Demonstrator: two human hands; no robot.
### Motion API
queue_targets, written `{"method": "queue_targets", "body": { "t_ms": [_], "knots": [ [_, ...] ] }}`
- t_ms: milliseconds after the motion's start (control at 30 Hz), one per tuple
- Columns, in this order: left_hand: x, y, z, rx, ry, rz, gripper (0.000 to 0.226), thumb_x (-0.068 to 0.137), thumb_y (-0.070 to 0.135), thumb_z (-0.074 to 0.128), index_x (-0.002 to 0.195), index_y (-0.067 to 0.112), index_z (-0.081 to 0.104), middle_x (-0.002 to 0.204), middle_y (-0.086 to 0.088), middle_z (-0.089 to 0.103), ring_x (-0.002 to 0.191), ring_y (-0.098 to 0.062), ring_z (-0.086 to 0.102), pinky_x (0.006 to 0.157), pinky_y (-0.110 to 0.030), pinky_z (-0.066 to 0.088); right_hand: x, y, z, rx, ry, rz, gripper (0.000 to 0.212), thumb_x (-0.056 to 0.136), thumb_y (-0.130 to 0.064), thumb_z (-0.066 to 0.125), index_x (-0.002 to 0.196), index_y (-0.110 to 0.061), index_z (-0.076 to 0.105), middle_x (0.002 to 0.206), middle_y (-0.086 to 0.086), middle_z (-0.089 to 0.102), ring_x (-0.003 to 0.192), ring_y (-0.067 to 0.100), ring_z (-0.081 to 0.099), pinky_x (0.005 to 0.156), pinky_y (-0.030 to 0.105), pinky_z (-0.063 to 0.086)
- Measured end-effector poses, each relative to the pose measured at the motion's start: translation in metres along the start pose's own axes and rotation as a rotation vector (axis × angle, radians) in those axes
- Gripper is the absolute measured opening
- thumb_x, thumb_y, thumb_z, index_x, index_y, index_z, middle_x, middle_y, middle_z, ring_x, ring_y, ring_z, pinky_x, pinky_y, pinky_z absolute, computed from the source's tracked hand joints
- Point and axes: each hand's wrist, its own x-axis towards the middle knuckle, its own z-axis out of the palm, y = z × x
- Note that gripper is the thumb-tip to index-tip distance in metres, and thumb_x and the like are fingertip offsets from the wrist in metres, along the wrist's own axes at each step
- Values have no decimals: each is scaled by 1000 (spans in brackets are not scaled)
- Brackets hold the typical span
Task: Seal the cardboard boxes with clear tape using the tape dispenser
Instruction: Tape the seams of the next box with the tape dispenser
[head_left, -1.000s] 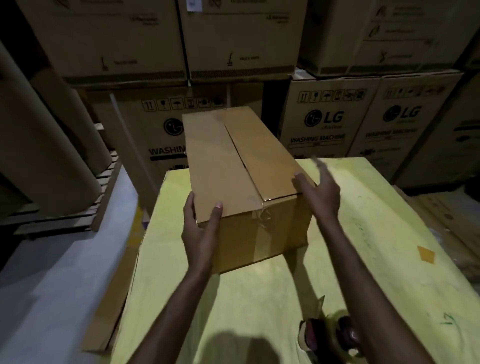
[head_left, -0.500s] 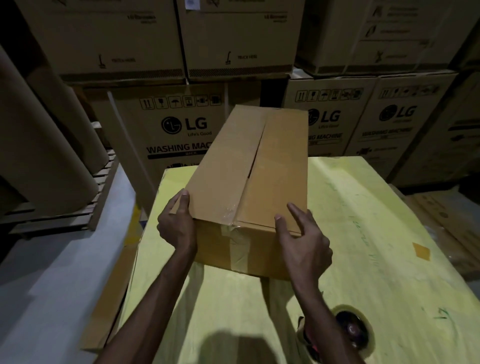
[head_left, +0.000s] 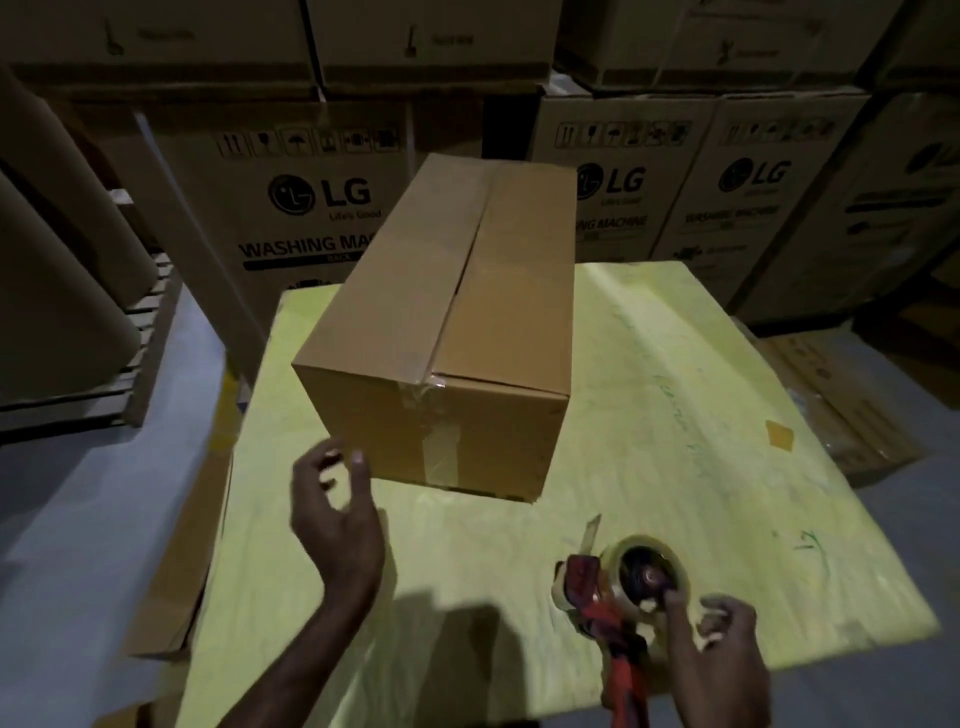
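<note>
The left grip (head_left: 332, 519) is hovering, fingers loosely curled on nothing. The cardboard box (head_left: 457, 332) is lying just ahead-right of it on the desk (head_left: 675, 415), its long axis running away. The tape dispenser (head_left: 623, 587) is lying just ahead-left of the nearer right grip (head_left: 722, 649), whose fingertips are touching the roll; I cannot tell whether it is clasping. Nothing is blocking the way to the box.

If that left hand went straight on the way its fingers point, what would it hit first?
Probably the cardboard box: the left hand holds nothing, and its fingers aim forward at the box's near left corner. Depth is unclear, so it might just slip past that corner.
</note>
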Motion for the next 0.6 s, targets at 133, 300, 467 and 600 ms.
{"method": "queue_targets", "body": {
  "t_ms": [133, 300, 467, 600],
  "knots": [
    [-55, -12, 5, 4, -531, -205, 16, 90, 32, 59, 88, 24, 73, 84, 8, 74, 79, -13, 68, 70, -32, 53, -23, 46, -3, -31, -393, 339, 56, 73, -56, 84, 94, -9, 61, 80, 6, 72, 83, 26, 67, 82, 39, 52],
    [-88, -32, 25, 147, -1153, -608, 66, 69, 76, 74, 89, 13, 75, 81, 0, 78, 66, -11, 71, 60, -26, 53, -48, 54, 16, 125, -544, 365, 64, 64, -57, 92, 90, -3, 68, 62, 16, 65, 52, 24, 61, 54, 29, 46],
    [-93, -22, 32, 101, -1114, -942, 55, 87, 62, 68, 107, 11, 75, 89, -4, 80, 85, -20, 77, 77, -29, 60, -61, 48, 6, 93, -247, 32, 62, 62, -83, 73, 71, -22, 72, 53, -1, 64, 53, 19, 63, 59, 26, 50],
    [-78, 1, 33, -57, -1084, -1136, 69, 90, 66, 63, 124, 7, 69, 97, -10, 79, 94, -27, 77, 99, -43, 57, -57, 39, -17, -137, -208, -373, 40, 65, -65, 84, 67, -38, 54, 45, -13, 52, 50, -1, 58, 50, 7, 42]
  ]
}}
